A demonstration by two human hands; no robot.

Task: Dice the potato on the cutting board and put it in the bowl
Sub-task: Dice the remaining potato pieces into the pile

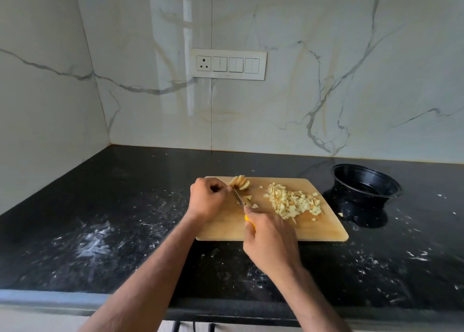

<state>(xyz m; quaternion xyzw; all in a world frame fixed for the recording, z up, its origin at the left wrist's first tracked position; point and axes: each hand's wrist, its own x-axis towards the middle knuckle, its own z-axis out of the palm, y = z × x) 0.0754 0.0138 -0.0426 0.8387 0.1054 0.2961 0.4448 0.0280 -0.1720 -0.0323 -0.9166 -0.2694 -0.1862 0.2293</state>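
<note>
A wooden cutting board (226, 227) lies on the black counter. At its far left corner stand several potato slices (240, 182). A pile of diced potato (293, 202) covers the board's right half. My left hand (207, 198), fingers curled, sits at the board's left edge, touching potato pieces (248, 198) by the blade; whether it grips them is hidden. My right hand (270, 241) grips a yellow-handled knife (239, 198), its blade angled down into those pieces. A black bowl (391, 185) stands right of the board, holding no potato.
One stray potato bit (340, 214) lies on the counter between board and bowl. White dust and crumbs speckle the black counter (100, 231). A marble wall with a switch panel (228, 64) rises behind. The counter's front edge runs close below my forearms.
</note>
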